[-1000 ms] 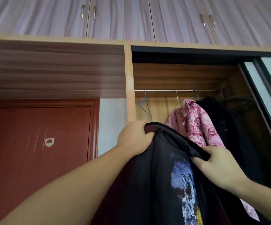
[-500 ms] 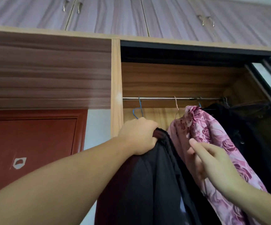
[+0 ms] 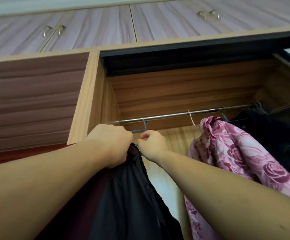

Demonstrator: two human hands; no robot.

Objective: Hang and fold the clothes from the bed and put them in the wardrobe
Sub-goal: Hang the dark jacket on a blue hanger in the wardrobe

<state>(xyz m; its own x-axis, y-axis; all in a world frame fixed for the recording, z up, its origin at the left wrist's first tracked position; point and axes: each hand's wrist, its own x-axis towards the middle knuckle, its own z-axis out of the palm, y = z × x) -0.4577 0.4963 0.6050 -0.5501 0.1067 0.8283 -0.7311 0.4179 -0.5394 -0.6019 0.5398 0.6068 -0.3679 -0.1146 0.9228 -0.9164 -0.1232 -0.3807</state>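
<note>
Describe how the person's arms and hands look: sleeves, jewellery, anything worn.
Both forearms are bare as far as the picture shows, with no sleeve in view. The left hand and right hand wear no gloves, and no watch, bracelet or ring shows.

No readable text, label, brand, number or sign is showing anywhere in the head view.
</note>
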